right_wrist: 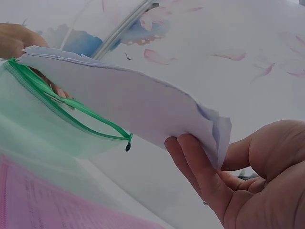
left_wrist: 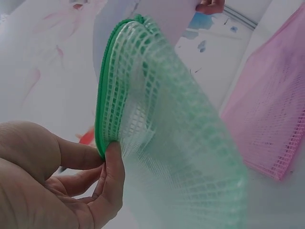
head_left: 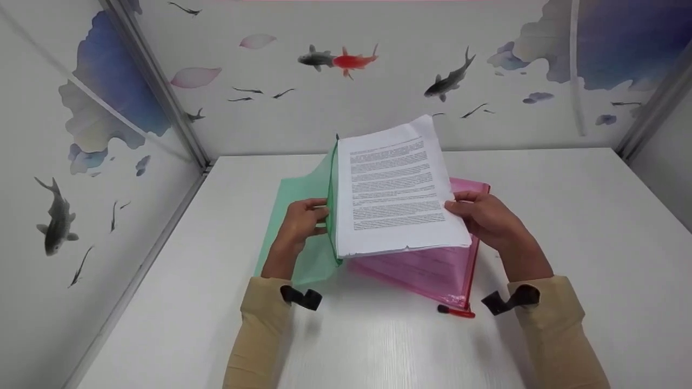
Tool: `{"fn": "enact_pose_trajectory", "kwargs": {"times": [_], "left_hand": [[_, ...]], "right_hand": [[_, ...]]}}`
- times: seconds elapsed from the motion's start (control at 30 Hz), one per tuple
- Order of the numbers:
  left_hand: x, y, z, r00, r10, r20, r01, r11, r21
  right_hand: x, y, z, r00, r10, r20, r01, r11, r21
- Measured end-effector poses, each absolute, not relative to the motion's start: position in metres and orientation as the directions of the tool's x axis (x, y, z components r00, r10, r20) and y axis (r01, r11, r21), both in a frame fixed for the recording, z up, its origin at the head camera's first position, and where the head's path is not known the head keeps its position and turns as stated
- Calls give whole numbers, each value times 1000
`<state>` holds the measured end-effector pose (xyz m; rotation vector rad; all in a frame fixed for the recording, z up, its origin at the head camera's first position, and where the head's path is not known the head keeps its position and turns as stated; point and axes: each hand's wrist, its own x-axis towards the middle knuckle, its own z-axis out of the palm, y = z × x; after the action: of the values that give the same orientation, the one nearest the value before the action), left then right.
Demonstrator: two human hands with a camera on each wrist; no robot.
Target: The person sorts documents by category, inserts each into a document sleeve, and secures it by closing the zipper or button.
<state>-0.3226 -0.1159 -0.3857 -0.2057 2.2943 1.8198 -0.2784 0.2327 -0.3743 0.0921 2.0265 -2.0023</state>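
The left hand (head_left: 299, 222) pinches the zipped edge of a green pouch (head_left: 300, 189) between thumb and fingers; in the left wrist view the thumb and forefinger close right on the green zip (left_wrist: 100, 109). The right hand (head_left: 488, 220) pinches the right edge of a stack of paper (head_left: 397, 189), thumb on the printed face and fingers against the back, the gap between them narrowed to the thickness of the sheets.

The stack is raised over the table (head_left: 378, 351), its face of dense printed lines toward the head camera. Its upper right corner bends, and the sheets' edges sit slightly uneven along the bottom. Its left edge lies right at the pouch's zip opening, which gapes in the right wrist view; how far the paper goes inside cannot be told. The pouch is translucent, with a mesh pattern and a dark pull at one end of the zip.

A pink pouch (head_left: 427, 278) lies on the table, partly covered by the stack, with print showing through it and a red zip down its right side. A small red and black tab (head_left: 457, 312) lies at its near corner.

Both forearms reach forward in tan sleeves (head_left: 551, 324), the hands facing each other across the stack.
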Motion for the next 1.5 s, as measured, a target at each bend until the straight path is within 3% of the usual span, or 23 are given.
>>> {"fn": "enact_pose_trajectory", "kwargs": {"times": [0.33, 0.97, 1.5], "left_hand": [[-322, -115, -385, -970, 35, -242, -225, 262, 938], [-317, -110, -387, -972, 121, -204, -151, 346, 926], [-314, -101, -391, -962, 155, -226, -161, 351, 923]], "right_hand": [[-279, 231, -377, -952, -128, -277, 268, 84, -960], [-269, 220, -364, -980, -66, -189, 168, 238, -957], [-266, 213, -360, -989, -28, -143, 132, 251, -959]]}}
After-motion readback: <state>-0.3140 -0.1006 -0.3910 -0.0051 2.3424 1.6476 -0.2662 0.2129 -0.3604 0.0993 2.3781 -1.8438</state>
